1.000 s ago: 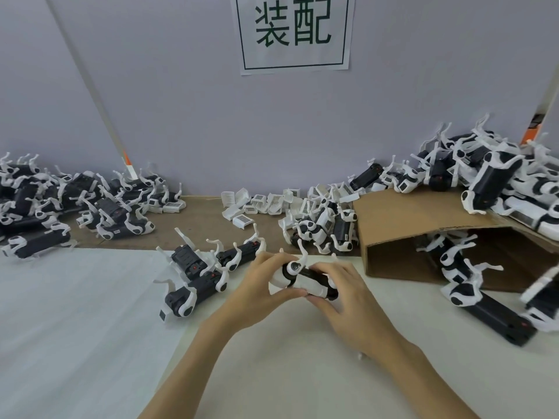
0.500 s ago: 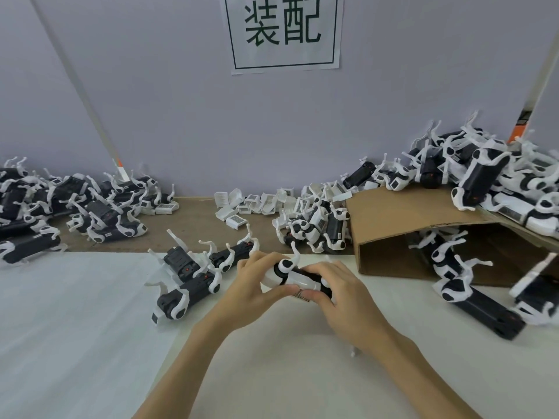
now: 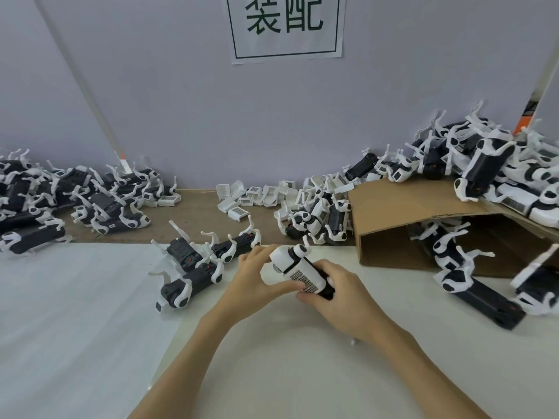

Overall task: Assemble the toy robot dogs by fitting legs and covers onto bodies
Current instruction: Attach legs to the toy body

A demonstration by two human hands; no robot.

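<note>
I see both hands holding one toy dog body (image 3: 298, 272) just above the tabletop (image 3: 272, 358). The left hand (image 3: 257, 278) curls around the white end of the body, with its thumb pressed under it. The right hand (image 3: 338, 297) wraps around the black end, and its fingers pinch the underside. So the body sits between the two hands, tilted, with its white end up and away from me. A white leg joint (image 3: 301, 251) sticks up at the far end, just past the fingers of the left hand. To the left of the left hand, close by, lie three black bodies with white legs (image 3: 196, 267). Past both hands, near the wall, is a small heap of white covers (image 3: 260, 196). To the right of the right hand is a cardboard box (image 3: 402, 219) on its side, with more dogs on top and inside.
</note>
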